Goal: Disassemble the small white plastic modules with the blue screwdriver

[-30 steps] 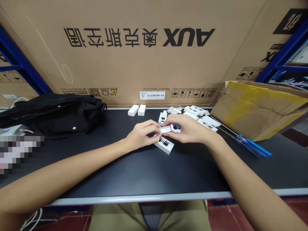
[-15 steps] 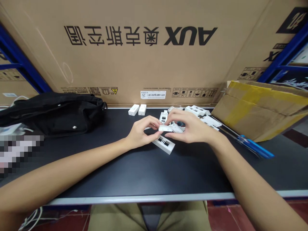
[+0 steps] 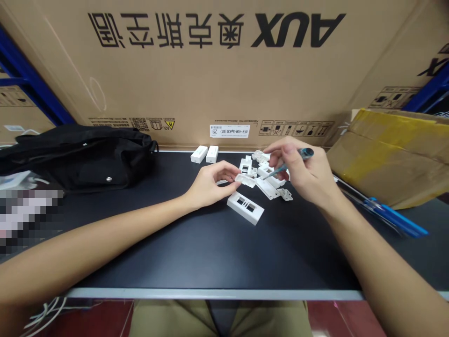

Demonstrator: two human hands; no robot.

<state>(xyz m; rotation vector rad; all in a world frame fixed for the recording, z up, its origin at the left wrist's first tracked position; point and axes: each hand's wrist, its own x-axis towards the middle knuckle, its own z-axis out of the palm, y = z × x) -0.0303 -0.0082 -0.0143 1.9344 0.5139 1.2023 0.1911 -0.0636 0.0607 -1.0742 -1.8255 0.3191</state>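
Between the thumb and fingers of my left hand (image 3: 214,185) is a small white plastic piece (image 3: 246,180), held just above the table. My right hand (image 3: 304,169) grips a screwdriver (image 3: 286,164) with a translucent teal handle and a dark end; its thin shaft slants down to the left, the tip close to the white piece. Under and beyond the tip lie several loose white plastic parts (image 3: 268,188), partly hidden by my right fingers. Nearer me, a white rectangular housing (image 3: 245,208) with two square openings rests on the dark table.
Two small white boxes (image 3: 205,154) stand at the table's back edge. To the left lies a black bag (image 3: 80,152). On the right are a taped cardboard box (image 3: 393,154) and a blue-handled tool (image 3: 400,217). A large carton (image 3: 175,84) walls off the back.
My right hand has let go of the white piece and now points a screwdriver toward it. My left hand still holds the piece. The view has shifted slightly.
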